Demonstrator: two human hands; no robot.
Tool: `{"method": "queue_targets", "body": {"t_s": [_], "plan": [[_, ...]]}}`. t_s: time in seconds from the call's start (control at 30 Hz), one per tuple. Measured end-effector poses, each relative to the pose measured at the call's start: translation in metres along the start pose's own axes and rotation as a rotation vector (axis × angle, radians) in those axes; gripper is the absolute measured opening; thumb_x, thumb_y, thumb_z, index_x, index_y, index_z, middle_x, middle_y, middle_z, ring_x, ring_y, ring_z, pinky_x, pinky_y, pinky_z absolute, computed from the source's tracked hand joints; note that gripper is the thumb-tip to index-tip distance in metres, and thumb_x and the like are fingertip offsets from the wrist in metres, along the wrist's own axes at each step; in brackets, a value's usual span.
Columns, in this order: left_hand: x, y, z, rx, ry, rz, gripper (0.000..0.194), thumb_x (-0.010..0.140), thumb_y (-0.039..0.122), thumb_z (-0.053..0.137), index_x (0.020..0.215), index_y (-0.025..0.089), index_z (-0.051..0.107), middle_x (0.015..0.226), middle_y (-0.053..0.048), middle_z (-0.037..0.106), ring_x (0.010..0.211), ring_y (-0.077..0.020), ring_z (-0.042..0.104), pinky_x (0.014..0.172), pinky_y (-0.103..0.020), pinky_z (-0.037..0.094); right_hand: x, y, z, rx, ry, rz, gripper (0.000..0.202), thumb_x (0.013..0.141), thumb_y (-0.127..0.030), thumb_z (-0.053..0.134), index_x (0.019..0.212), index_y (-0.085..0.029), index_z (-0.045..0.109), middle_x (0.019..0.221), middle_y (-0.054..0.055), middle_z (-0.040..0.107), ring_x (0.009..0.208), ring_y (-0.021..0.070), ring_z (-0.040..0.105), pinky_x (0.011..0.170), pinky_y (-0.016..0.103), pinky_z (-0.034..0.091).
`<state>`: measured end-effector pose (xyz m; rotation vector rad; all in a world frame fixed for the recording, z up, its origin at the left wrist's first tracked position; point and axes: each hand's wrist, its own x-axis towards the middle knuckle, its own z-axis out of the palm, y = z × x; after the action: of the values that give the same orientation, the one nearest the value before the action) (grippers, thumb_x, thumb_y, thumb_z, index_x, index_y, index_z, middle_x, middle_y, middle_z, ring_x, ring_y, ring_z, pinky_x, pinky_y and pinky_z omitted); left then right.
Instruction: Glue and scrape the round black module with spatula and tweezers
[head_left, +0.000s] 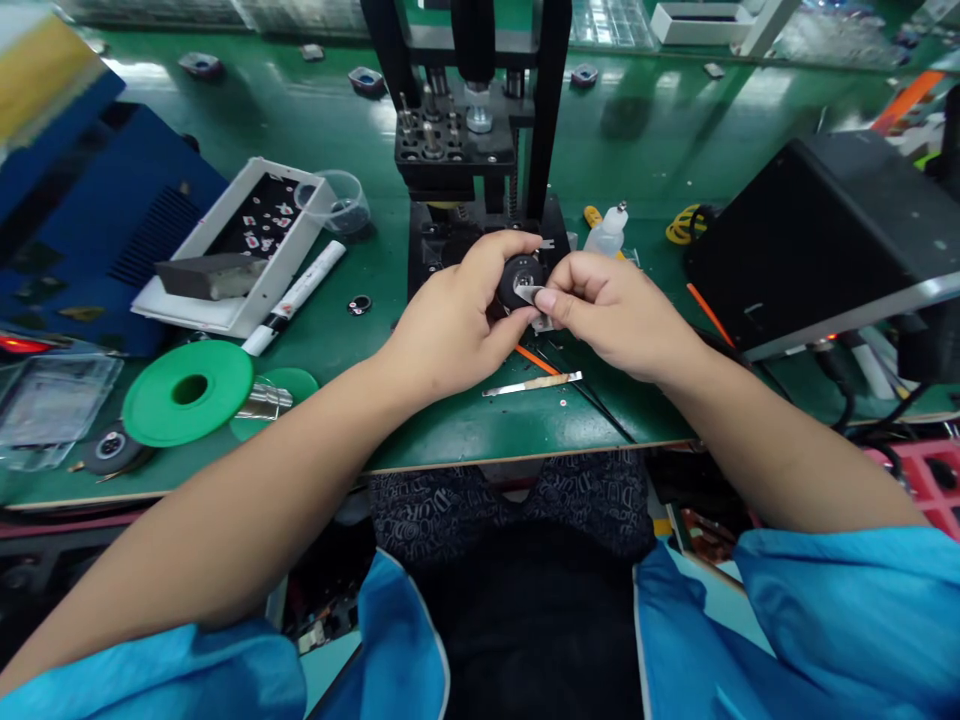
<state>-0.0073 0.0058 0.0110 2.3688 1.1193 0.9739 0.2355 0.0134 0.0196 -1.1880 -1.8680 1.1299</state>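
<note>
Above the counter (450, 430), just in front of the press (457, 152), grips black disc (513, 272) by its rim between thumb and fingers of left hand (469, 310), with its face toward the camera. Pinches pale strip (529, 294) between thumb and forefinger of right hand (611, 310), close beside the left. Crosses the disc's shiny middle with free end of strip; cannot tell whether touching it or just above.

Seems mid-step: fine handwork at the disc's centre, with both hands engaged. Cannot tell whether laying strip on or drawing it off; too small, and partly covered by fingers.

For next move, seems to call for a firm, quiet left hand and a small, controlled shift of the right, with strip lined up on the centre. Could skid across the face if pushed at a slant; better to go light at the fingertips. Might also need a slight turn of the disc for a clearer look at the middle.

Note on the counter, below the hands, flat tool (544, 382); right of press, bottle (606, 238); well to the left, marker (309, 282) and green spool (150, 400). Touches none of these.
</note>
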Motion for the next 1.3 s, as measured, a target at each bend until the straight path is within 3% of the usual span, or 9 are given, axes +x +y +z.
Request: {"method": "queue_targets", "body": {"t_s": [0.17, 0.4, 0.6, 0.77, 0.9, 1.07, 1.3], "plan": [[0.000, 0.001, 0.001, 0.033, -0.013, -0.008, 0.065, 0.104, 0.022, 0.066, 0.168, 0.018, 0.063, 0.164, -0.014, 0.083, 0.125, -0.0315, 0.090, 0.113, -0.048, 0.075, -0.002, 0.001, 0.002, 0.009, 0.034, -0.022, 0.035, 0.111, -0.036, 0.084, 0.086, -0.026, 0.062, 0.079, -0.003, 0.062, 0.075, 0.0170, 0.049, 0.072, 0.037, 0.038], [-0.001, 0.005, 0.002, 0.025, 0.001, 0.012, 0.064, 0.104, 0.020, 0.067, 0.168, 0.022, 0.062, 0.170, -0.014, 0.078, 0.143, -0.0350, 0.085, 0.124, -0.052, 0.072, -0.005, 0.001, 0.003, 0.068, 0.032, -0.037, 0.055, 0.106, -0.071, 0.091, 0.088, -0.028, 0.063, 0.081, 0.000, 0.065, 0.079, 0.0201, 0.054, 0.074, 0.039, 0.041], [0.000, 0.001, 0.000, 0.034, -0.039, 0.062, 0.063, 0.105, 0.020, 0.063, 0.168, 0.014, 0.063, 0.165, -0.017, 0.081, 0.139, -0.0338, 0.087, 0.121, -0.050, 0.072, -0.007, -0.003, 0.001, -0.028, 0.054, -0.064, 0.058, 0.106, -0.073, 0.091, 0.085, -0.027, 0.064, 0.076, -0.003, 0.059, 0.074, 0.0173, 0.048, 0.071, 0.039, 0.037], [0.000, 0.005, 0.002, 0.025, -0.015, 0.018, 0.066, 0.102, 0.018, 0.066, 0.167, 0.019, 0.064, 0.166, -0.014, 0.081, 0.141, -0.0344, 0.085, 0.122, -0.051, 0.072, -0.009, -0.006, 0.002, -0.053, 0.092, -0.106, 0.062, 0.108, -0.078, 0.088, 0.085, -0.026, 0.062, 0.078, -0.003, 0.058, 0.074, 0.0171, 0.049, 0.071, 0.039, 0.038], [-0.001, 0.005, 0.003, 0.044, -0.002, 0.010, 0.064, 0.105, 0.019, 0.064, 0.168, 0.021, 0.062, 0.167, -0.013, 0.079, 0.140, -0.0330, 0.086, 0.120, -0.049, 0.072, -0.009, -0.005, 0.001, -0.060, 0.080, -0.093, 0.059, 0.110, -0.074, 0.088, 0.086, -0.026, 0.063, 0.079, -0.002, 0.060, 0.075, 0.0173, 0.049, 0.073, 0.039, 0.039], [0.000, -0.002, 0.001, 0.074, -0.089, 0.058, 0.066, 0.103, 0.016, 0.066, 0.169, 0.017, 0.062, 0.165, -0.015, 0.081, 0.142, -0.0354, 0.086, 0.119, -0.050, 0.072, -0.010, -0.007, -0.003, -0.151, 0.090, -0.179, 0.057, 0.112, -0.069, 0.089, 0.086, -0.025, 0.066, 0.078, -0.001, 0.060, 0.076, 0.0174, 0.049, 0.076, 0.040, 0.038], [-0.002, -0.004, 0.003, 0.103, -0.090, 0.080, 0.066, 0.104, 0.014, 0.066, 0.170, 0.016, 0.059, 0.165, -0.018, 0.080, 0.138, -0.0367, 0.087, 0.114, -0.049, 0.072, -0.011, -0.010, -0.005, -0.248, 0.093, -0.218, 0.045, 0.114, -0.046, 0.092, 0.085, -0.024, 0.064, 0.077, -0.001, 0.060, 0.075, 0.0176, 0.049, 0.074, 0.041, 0.039]]}}
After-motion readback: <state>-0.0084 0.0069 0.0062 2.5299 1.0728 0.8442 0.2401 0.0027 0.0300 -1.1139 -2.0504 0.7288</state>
